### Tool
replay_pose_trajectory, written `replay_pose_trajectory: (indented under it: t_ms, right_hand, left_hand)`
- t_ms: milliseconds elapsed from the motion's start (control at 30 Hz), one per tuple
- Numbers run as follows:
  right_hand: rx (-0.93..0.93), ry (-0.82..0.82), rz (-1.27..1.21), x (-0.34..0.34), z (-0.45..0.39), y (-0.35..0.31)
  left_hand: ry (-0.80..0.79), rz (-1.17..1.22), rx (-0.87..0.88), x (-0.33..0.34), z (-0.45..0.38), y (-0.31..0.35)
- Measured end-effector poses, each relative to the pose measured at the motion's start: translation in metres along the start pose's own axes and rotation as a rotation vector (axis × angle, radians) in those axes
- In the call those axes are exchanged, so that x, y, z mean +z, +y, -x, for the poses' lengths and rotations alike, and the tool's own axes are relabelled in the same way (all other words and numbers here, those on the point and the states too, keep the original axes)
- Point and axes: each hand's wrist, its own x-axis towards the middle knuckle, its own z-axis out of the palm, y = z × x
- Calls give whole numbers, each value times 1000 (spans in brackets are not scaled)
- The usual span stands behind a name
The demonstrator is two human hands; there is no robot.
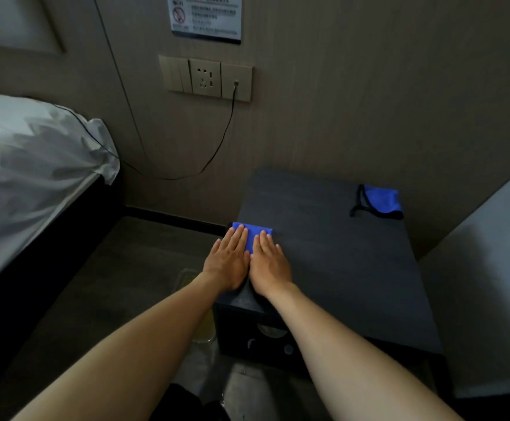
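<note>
Pressing folded blue cloth (pixel 253 237) flat on tabletop (pixel 338 268) with left hand (pixel 228 262) and right hand (pixel 270 265), fingers straight; folding judged nearly done; second cloth (pixel 382 200) untouched, likely next.

Dark, matte, box-shaped surface (pixel 332 268), back edge against the wall. Two items on it. Folded blue cloth (pixel 255 235) at the left edge, flat, its left end right at the rim. Left hand (pixel 228 262) and right hand (pixel 270 265) lie flat on it side by side, fingers (pixel 241 235) straight, touching. Second blue cloth (pixel 382 200) with black trim and a black loop near the far right corner, well apart from the first
</note>
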Motion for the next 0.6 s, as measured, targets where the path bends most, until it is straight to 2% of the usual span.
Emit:
replay_pose_trajectory:
  t_ms: [167,600]
  right_hand:
    - [5,42,19,17,31,-9]
    - [20,17,-32,33,98,-27]
  left_hand:
    - [-11,-48,-3,6,32,2]
    - [-70,-127,-22,14,99,10]
